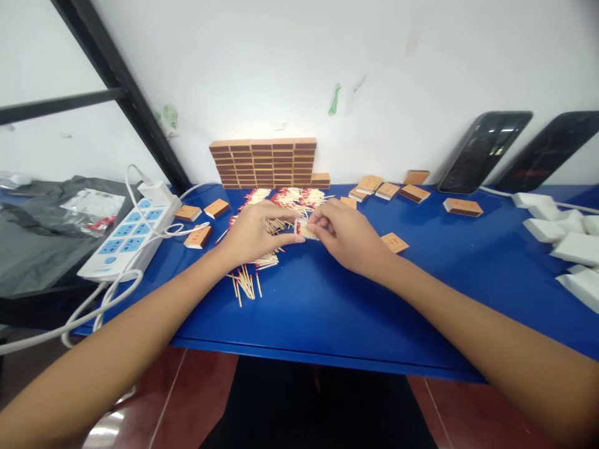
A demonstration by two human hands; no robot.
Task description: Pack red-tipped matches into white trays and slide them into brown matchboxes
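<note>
Between my hands, just above the blue table (299, 312), is a small white matchbox tray (306, 229) with red-tipped matches in it. My left hand (256, 232) grips the tray's left end between thumb and fingers. At its right side, the fingers of my right hand (345, 234) are pinched together over the matches; whether they hold a match is hidden. Loose matches (246, 284) with red heads lie in a heap under and around my left hand, and more piles (297, 199) spread behind both hands. An orange matchbox cover (394, 243) lies beside my right wrist.
Matchboxes (264, 163) stand stacked against the wall. Several loose boxes (414, 193) lie at the back right, others (199, 237) at left near a white power strip (131, 231) with cables. Two phones (486, 153) lean on the wall; white trays (578, 249) are heaped at far right.
</note>
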